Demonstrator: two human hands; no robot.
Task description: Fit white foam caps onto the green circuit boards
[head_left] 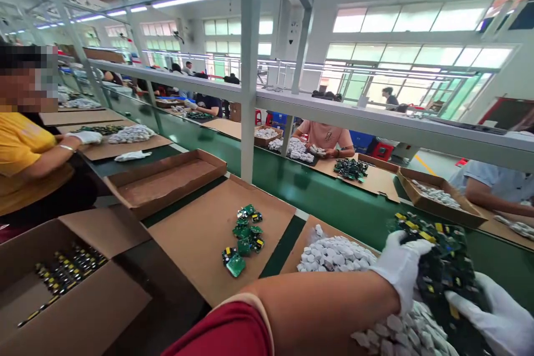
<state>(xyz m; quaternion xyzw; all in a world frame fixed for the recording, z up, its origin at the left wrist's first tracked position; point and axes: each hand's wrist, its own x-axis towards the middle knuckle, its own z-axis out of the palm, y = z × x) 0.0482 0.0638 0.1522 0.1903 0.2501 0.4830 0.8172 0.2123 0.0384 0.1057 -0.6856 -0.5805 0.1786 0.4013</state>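
At the right of the head view, my left hand [403, 267] in a white glove grips the near-left side of a bunch of green circuit boards [448, 256] with yellow and black parts. My right hand [498, 311], gloved as well, holds the same bunch from the lower right, thumb pressed on it. Exactly how many boards are in the bunch I cannot tell. Beneath and left of my hands lie heaps of small white plastic pieces [334, 253], partly hidden by my left forearm. Several loose circuit boards [246, 233] rest on a cardboard sheet [187, 228] farther left.
An open carton [120, 295] at lower left contains rows of boards. Behind it stands a shallow cardboard tray [167, 178]. A post [247, 67] and shelf rail [375, 122] cross ahead. A person in yellow [29, 161] works at left; others sit across the green conveyor [317, 200].
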